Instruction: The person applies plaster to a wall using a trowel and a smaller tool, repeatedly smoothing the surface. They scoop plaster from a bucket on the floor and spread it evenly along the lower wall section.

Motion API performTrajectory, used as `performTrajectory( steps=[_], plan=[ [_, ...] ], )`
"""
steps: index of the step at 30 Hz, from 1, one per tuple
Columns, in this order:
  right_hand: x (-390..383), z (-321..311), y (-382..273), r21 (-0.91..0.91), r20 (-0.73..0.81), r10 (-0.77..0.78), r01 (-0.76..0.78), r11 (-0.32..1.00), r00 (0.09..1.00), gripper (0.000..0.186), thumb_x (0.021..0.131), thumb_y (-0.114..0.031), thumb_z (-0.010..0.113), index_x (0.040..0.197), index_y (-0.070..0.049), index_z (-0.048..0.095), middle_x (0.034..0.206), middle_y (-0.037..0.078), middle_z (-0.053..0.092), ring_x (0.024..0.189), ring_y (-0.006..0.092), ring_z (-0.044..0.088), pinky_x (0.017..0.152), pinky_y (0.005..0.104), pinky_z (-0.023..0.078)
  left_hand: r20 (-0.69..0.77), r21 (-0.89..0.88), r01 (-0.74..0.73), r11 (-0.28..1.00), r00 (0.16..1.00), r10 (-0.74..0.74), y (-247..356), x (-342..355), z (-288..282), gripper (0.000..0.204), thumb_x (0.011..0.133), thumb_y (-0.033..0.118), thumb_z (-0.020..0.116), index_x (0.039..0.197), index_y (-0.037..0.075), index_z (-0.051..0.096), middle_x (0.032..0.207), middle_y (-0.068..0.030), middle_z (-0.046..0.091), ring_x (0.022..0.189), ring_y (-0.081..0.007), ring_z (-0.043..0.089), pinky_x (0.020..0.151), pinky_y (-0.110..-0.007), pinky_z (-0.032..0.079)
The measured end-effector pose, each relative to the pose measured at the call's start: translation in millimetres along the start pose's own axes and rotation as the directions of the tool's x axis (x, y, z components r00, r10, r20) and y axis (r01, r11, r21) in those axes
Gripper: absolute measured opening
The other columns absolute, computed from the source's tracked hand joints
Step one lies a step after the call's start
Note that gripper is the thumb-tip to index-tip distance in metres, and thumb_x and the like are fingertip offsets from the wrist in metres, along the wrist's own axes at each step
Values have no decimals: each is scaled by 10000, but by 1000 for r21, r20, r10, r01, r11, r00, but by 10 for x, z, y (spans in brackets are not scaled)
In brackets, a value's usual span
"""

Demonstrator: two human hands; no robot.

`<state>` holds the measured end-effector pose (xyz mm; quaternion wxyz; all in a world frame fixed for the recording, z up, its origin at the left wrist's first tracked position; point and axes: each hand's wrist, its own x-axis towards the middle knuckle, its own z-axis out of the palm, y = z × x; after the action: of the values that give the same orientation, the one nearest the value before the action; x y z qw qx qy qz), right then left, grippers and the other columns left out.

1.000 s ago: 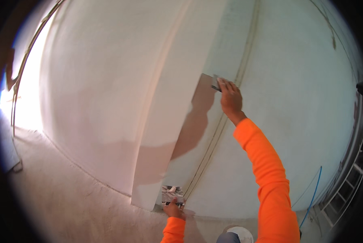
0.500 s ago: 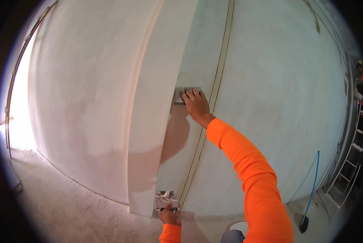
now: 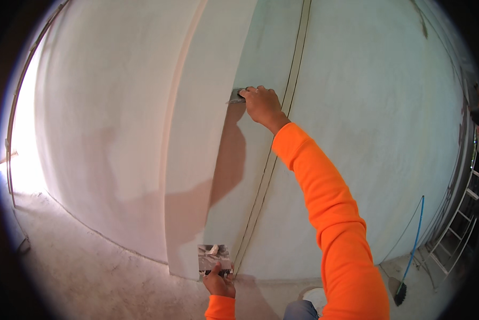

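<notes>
My right hand (image 3: 263, 105) is closed on a wide putty knife (image 3: 236, 96), its blade lying against the greenish wall face beside the inside corner of a pillar (image 3: 202, 106). The fingers curl over the blade's right part and hide some of it. Low down near the pillar's foot, my left hand (image 3: 219, 282) grips a second putty knife (image 3: 211, 258), held apart from the other. A pale lump of putty (image 3: 214, 250) and grey smears lie on its square blade. Both sleeves are orange.
A beige strip between two dark lines (image 3: 260, 197) runs down the wall. A blue-handled broom (image 3: 401, 292) and a ladder (image 3: 453, 234) stand at the right. A white round container (image 3: 317, 297) is partly behind my leg. A pole (image 3: 23, 80) rises by a bright opening.
My right hand has slid the putty knife up the wall, and its blade now shows narrower. The left hand with its putty knife has shifted slightly left and up.
</notes>
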<state>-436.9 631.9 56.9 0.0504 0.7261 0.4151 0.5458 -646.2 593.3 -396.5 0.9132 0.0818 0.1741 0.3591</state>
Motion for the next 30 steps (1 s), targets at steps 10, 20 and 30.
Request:
performTrajectory(
  steps=[10, 20, 30],
  plan=[
    [-509, 500, -378, -26, -88, 2, -4, 1000, 996, 380, 969, -61, 573, 1322, -142, 686, 1334, 46, 660, 1232, 296, 609, 1063, 494, 454, 21, 10, -23, 1000, 1000, 23, 59, -152, 93, 363, 982, -2, 563, 1341, -18, 516, 1253, -156, 628, 1077, -284, 667, 911, -481, 617],
    [-1080, 921, -730, -18, -177, -1, -2, 1000, 984, 346, 964, -86, 607, 1293, -142, 698, 1325, 60, 642, 1271, 327, 588, 1064, 534, 429, 15, -7, -52, 999, 999, 52, 113, -276, 208, 358, 984, -10, 556, 1340, -14, 510, 1268, -146, 615, 1111, -280, 654, 944, -483, 612],
    [-1699, 1322, -1077, 20, -125, 0, 3, 1000, 992, 354, 962, -143, 611, 1311, -148, 667, 1382, 60, 584, 1315, 346, 544, 1067, 586, 401, -27, -5, -67, 998, 997, 67, 85, -277, 245, 333, 984, -21, 556, 1316, -6, 530, 1213, -135, 645, 1085, -283, 674, 935, -496, 619]
  ],
)
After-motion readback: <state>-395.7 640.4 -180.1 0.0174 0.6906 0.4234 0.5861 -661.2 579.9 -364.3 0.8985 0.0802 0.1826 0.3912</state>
